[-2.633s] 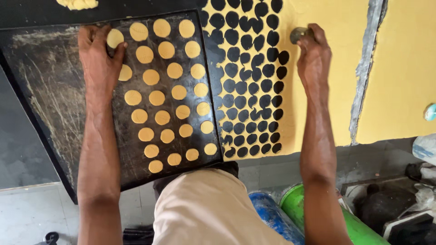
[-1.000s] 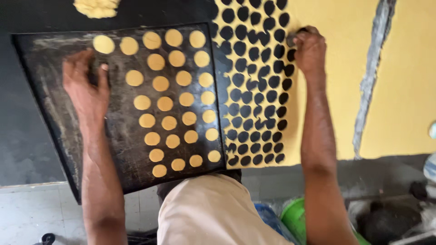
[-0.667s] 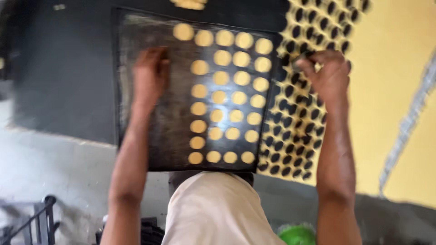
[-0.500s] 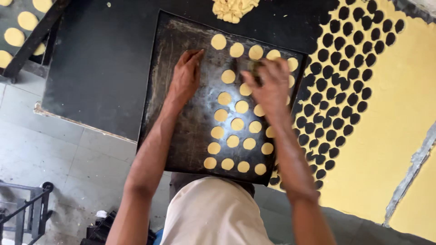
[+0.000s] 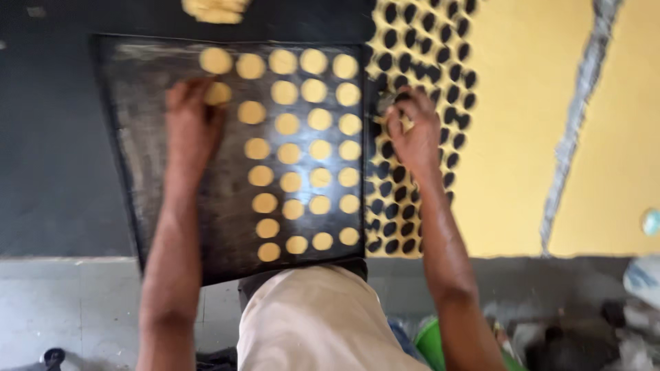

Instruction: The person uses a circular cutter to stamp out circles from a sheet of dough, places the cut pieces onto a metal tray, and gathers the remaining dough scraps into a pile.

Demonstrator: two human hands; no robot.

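A black baking tray [image 5: 137,158] lies on a dark table and carries several rows of small round yellow dough discs [image 5: 320,148]. My left hand [image 5: 192,127] rests on the tray's left part, its fingertips on a disc in the second row. My right hand [image 5: 412,134] is over the rolled yellow dough sheet [image 5: 522,124], which is full of round cut-out holes, just right of the tray's edge. Its fingers are curled around a small round cutter [image 5: 386,104] and a bit of dough. The frame is blurred.
A heap of dough scraps [image 5: 216,9] lies beyond the tray's far edge. A grey strip [image 5: 574,130] crosses the dough sheet at the right. Below the table's edge are a green bucket [image 5: 440,343] and other items on the floor.
The view swung left, then back. My right hand went across the tray and has returned to the cut dough sheet. My left hand stays on the tray, now touching a disc.
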